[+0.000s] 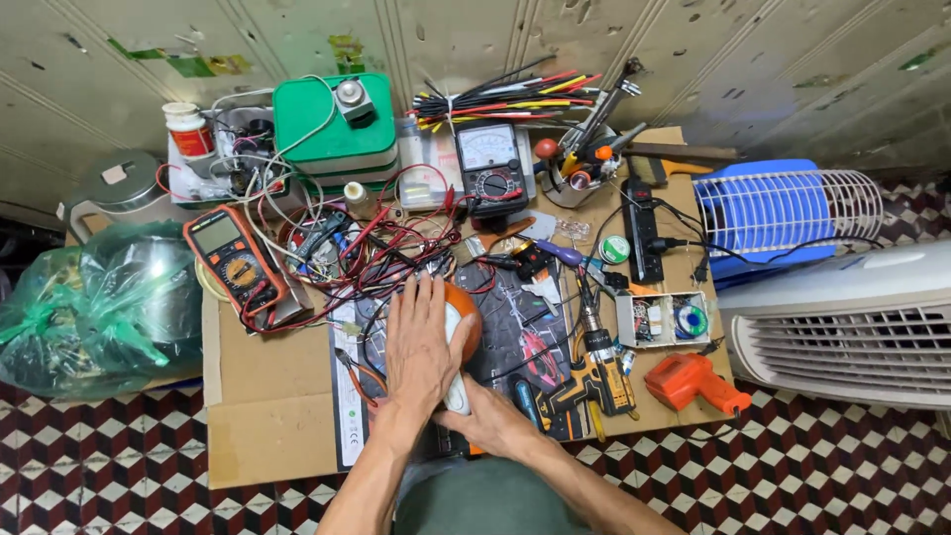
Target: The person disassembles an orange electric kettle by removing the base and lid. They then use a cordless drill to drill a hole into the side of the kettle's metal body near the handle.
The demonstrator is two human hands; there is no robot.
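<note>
Flat left hand [421, 342] and right hand [485, 416] clasp orange device [466, 322]

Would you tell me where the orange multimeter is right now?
In the head view, the orange multimeter lies left of the hands, between the green plastic bag and the tangled wires.

Most of the orange and white device [463, 332] is covered by the left hand [421, 342], laid flat on top. Its lower white end is wrapped by the right hand [485, 411], so its full shape cannot be told. Both forearms are cut off by the bottom edge. The white fan housing [852, 322] is cropped at the right edge. The contents of the green bags [94, 307] cannot be made out.
</note>
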